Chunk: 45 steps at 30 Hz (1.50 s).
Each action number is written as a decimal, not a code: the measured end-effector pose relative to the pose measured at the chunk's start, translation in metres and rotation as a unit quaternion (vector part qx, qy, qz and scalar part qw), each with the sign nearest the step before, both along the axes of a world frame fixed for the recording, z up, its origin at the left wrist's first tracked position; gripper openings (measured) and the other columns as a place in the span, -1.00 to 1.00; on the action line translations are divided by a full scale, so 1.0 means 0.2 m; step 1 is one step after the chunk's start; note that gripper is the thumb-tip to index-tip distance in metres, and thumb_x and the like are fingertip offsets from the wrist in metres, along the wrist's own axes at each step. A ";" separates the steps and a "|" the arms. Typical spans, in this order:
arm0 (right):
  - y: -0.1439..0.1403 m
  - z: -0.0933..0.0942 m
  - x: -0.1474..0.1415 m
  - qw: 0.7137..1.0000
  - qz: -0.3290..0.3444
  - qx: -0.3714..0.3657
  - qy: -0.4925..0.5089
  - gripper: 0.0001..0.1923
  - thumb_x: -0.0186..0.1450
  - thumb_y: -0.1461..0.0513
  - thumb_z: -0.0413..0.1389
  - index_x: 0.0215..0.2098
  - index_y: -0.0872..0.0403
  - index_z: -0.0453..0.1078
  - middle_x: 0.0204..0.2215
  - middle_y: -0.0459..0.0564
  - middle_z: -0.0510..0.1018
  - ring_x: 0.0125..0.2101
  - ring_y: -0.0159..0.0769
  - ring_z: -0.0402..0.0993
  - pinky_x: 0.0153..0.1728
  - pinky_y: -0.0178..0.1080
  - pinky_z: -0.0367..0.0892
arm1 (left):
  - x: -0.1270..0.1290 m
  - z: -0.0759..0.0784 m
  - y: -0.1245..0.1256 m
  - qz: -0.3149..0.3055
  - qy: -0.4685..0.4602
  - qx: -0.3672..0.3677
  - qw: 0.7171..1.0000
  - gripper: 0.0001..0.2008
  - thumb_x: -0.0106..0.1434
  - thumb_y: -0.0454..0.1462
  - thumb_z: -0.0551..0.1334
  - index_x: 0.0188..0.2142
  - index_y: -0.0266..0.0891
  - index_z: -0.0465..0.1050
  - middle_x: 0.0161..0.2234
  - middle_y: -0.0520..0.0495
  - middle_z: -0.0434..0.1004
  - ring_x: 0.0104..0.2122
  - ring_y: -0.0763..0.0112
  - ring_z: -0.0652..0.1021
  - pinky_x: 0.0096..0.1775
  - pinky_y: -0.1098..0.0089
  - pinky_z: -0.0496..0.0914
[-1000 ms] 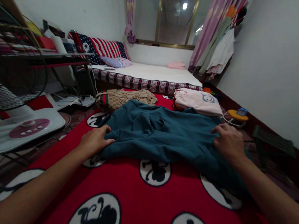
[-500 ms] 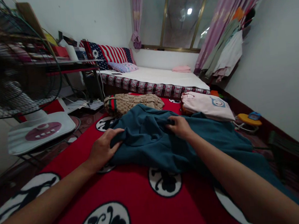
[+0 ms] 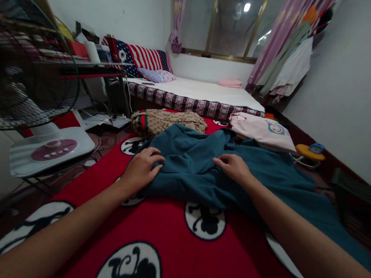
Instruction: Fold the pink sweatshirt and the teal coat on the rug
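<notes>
Head view: a rumpled teal cotton garment (image 3: 200,163) sprawls across the red blanket with black-and-white monkey medallions (image 3: 169,248), creased and bunched at centre. Left hand (image 3: 142,169), at 9 o'clock of the cloth, presses flat, fingers spread. Right hand (image 3: 234,168), at centre, lies open on the folds. At 1 o'clock, a folded pink top with a smiley print (image 3: 262,130); no readable writing.

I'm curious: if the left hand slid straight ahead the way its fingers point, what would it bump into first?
The left hand already rests on the teal garment. Its fingers point right, so it would probably meet the raised fold there first, though depth is hard to judge.
</notes>
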State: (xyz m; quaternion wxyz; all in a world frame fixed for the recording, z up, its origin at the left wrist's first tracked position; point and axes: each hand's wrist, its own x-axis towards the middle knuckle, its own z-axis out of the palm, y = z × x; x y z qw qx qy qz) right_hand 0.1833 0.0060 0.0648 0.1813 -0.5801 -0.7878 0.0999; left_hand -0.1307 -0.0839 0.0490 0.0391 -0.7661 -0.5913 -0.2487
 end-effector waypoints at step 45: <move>-0.13 -0.20 0.65 0.987 -0.066 0.140 0.053 -0.78 0.21 0.17 0.15 -0.19 0.07 0.45 -0.22 0.04 0.54 -0.18 -0.17 0.46 -0.16 -0.18 0.32 | 0.41 -0.12 -0.02 -0.312 0.097 0.098 0.940 -0.52 0.30 -0.24 0.18 0.22 -0.09 0.26 0.36 -0.19 -0.04 0.35 0.02 -0.02 0.26 -0.12 -0.05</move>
